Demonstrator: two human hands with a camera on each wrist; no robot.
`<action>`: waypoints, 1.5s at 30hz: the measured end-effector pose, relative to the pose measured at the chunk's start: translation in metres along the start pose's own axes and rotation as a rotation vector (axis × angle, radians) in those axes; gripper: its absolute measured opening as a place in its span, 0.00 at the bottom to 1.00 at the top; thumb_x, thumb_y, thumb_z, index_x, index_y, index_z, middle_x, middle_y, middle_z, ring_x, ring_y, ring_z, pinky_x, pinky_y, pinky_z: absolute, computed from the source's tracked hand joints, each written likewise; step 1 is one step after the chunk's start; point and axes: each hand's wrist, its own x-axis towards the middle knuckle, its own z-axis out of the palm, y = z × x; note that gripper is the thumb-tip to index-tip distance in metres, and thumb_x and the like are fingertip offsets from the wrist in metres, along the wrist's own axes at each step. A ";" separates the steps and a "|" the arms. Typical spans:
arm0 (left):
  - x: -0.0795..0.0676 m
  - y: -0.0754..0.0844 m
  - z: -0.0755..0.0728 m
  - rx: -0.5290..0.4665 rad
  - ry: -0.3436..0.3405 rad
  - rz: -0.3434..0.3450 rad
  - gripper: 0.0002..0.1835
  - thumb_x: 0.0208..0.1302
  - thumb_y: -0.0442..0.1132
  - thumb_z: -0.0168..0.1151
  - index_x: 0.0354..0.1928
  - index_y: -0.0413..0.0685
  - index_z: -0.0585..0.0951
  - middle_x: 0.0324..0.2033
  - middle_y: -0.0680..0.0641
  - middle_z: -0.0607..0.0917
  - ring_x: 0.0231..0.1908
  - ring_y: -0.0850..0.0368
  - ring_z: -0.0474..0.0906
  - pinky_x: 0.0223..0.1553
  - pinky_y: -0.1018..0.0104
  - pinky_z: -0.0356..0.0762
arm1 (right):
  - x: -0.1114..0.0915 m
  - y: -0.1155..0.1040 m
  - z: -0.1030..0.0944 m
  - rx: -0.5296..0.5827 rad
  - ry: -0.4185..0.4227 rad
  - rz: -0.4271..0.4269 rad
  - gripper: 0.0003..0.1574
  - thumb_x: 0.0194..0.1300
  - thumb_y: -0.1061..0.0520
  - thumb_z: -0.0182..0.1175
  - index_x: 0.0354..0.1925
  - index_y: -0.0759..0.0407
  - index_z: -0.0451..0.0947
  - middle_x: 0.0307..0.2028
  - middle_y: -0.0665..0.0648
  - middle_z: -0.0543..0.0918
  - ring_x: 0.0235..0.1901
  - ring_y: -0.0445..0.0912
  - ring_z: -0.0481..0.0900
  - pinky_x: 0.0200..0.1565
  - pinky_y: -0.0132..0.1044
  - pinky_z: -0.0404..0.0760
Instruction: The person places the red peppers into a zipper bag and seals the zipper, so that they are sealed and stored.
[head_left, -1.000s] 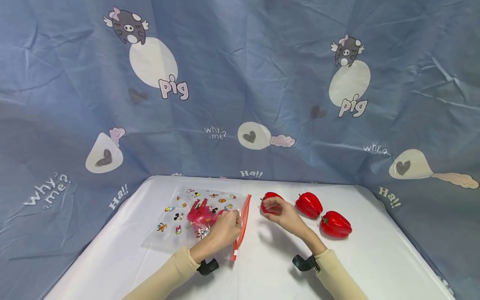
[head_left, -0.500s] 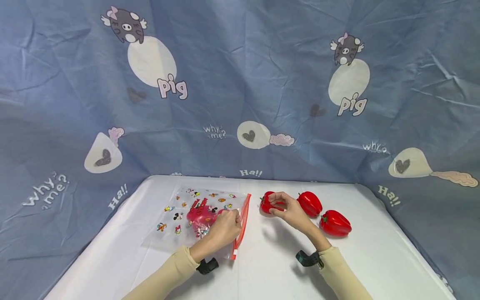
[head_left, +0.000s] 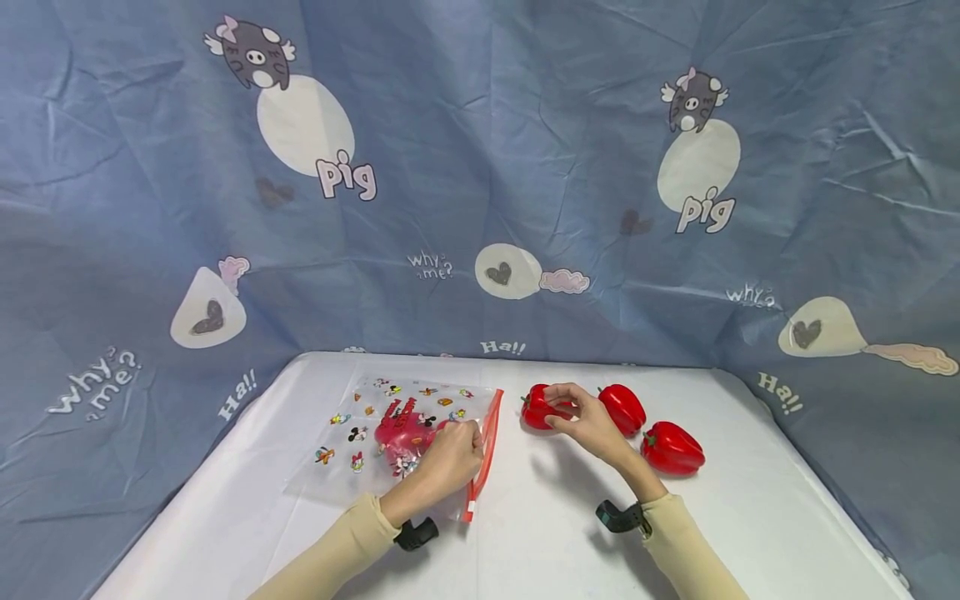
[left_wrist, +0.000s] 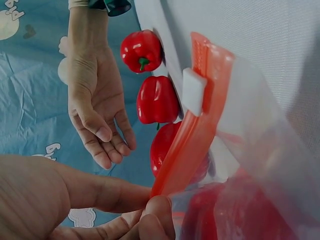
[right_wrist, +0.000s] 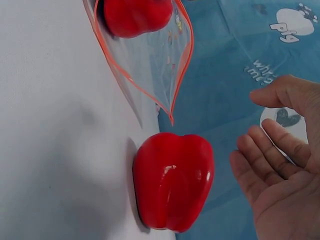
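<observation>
My left hand (head_left: 450,454) pinches the orange zip edge (left_wrist: 195,135) of a clear printed zip bag (head_left: 337,475). Red peppers (right_wrist: 137,17) lie inside the bag, whose mouth gapes in the right wrist view. Above a red bell pepper (head_left: 535,408) just right of the bag hovers my right hand (head_left: 592,425). Its fingers are relaxed and bent a little, with nothing in them. A gap separates the palm from that bell pepper (right_wrist: 172,182) in the right wrist view. The left wrist view also shows the right hand (left_wrist: 97,105) free of any object.
Two more red bell peppers, one behind the right hand (head_left: 622,408) and one further right (head_left: 672,450), lie on the white table (head_left: 517,550). A white slider (left_wrist: 194,91) sits on the zip. Blue printed cloth (head_left: 450,167) hangs behind the table.
My right hand has shifted slightly right, uncovering more of the nearest bell pepper. The left hand, the bag and the peppers stay where they were.
</observation>
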 end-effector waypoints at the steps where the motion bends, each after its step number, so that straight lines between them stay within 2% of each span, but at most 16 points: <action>1: 0.000 0.000 0.000 -0.001 -0.001 -0.001 0.10 0.53 0.23 0.55 0.19 0.41 0.73 0.14 0.51 0.71 0.14 0.66 0.64 0.14 0.76 0.61 | 0.000 0.000 0.000 -0.002 0.004 0.002 0.27 0.59 0.62 0.66 0.56 0.63 0.72 0.53 0.65 0.78 0.53 0.57 0.77 0.59 0.50 0.74; 7: 0.000 0.001 -0.001 -0.008 -0.015 -0.016 0.09 0.54 0.23 0.55 0.20 0.40 0.73 0.15 0.50 0.72 0.14 0.66 0.64 0.13 0.78 0.61 | 0.001 0.002 -0.004 -0.013 0.018 -0.013 0.26 0.59 0.62 0.65 0.56 0.63 0.72 0.53 0.66 0.78 0.55 0.59 0.75 0.61 0.54 0.71; 15: -0.001 0.001 -0.001 0.004 0.001 -0.007 0.10 0.53 0.23 0.56 0.19 0.41 0.73 0.14 0.51 0.71 0.14 0.65 0.64 0.13 0.76 0.61 | -0.008 -0.030 -0.006 0.008 0.027 -0.015 0.27 0.60 0.68 0.61 0.57 0.74 0.69 0.55 0.75 0.74 0.58 0.68 0.71 0.62 0.61 0.65; 26: -0.001 0.000 0.000 -0.007 0.002 -0.003 0.10 0.52 0.22 0.55 0.18 0.41 0.72 0.13 0.51 0.70 0.14 0.65 0.63 0.13 0.75 0.60 | -0.004 -0.021 -0.009 -0.013 0.043 -0.020 0.30 0.59 0.68 0.62 0.59 0.74 0.67 0.59 0.74 0.72 0.59 0.67 0.70 0.63 0.59 0.64; 33: -0.001 0.000 -0.001 -0.009 0.000 -0.010 0.10 0.52 0.22 0.55 0.18 0.41 0.72 0.13 0.51 0.70 0.14 0.65 0.63 0.13 0.75 0.60 | 0.007 0.015 -0.010 -0.016 0.084 -0.004 0.32 0.58 0.67 0.64 0.60 0.70 0.68 0.60 0.70 0.72 0.62 0.63 0.69 0.64 0.54 0.65; 37: -0.001 0.000 -0.001 -0.014 -0.006 -0.012 0.10 0.52 0.22 0.55 0.19 0.41 0.72 0.13 0.51 0.70 0.14 0.65 0.63 0.13 0.75 0.60 | 0.010 0.027 -0.009 -0.014 0.106 0.005 0.34 0.57 0.66 0.66 0.61 0.67 0.68 0.61 0.68 0.72 0.63 0.59 0.69 0.65 0.50 0.66; 42: -0.001 0.000 -0.001 -0.013 -0.003 -0.008 0.10 0.51 0.22 0.55 0.19 0.41 0.72 0.13 0.51 0.70 0.14 0.65 0.63 0.13 0.75 0.60 | 0.010 0.029 -0.006 -0.012 0.119 0.011 0.36 0.56 0.68 0.66 0.62 0.69 0.66 0.62 0.69 0.71 0.64 0.62 0.68 0.65 0.52 0.64; 45: -0.001 -0.001 -0.001 -0.011 0.001 -0.004 0.10 0.51 0.22 0.55 0.19 0.41 0.72 0.13 0.51 0.70 0.14 0.65 0.63 0.13 0.75 0.60 | 0.007 0.018 -0.004 -0.003 0.120 0.016 0.37 0.56 0.70 0.64 0.63 0.72 0.64 0.62 0.73 0.69 0.63 0.66 0.66 0.65 0.56 0.62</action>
